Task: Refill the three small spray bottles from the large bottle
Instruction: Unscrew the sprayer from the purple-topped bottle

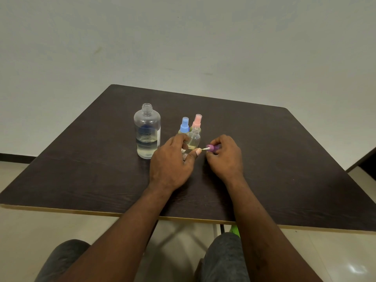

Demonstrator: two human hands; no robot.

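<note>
Third small bottle open, pump cap off.
Your left hand (pixel 171 163) has its fingers wrapped round the open small bottle (pixel 194 139), just right of the large bottle (pixel 147 131). Your right hand (pixel 225 157), further right, pinches the purple spray cap (pixel 212 148) in its fingers. The large bottle is uncapped and part full. The blue-capped bottle (pixel 184 125) and pink-capped bottle (pixel 197 121) stand closed to its right. Likely next is the pour: park the cap, lift the large bottle, hit a narrow neck. Dark wood-grain worktop (pixel 284 159), pale wall (pixel 183 37), light floor (pixel 24 231).
</note>
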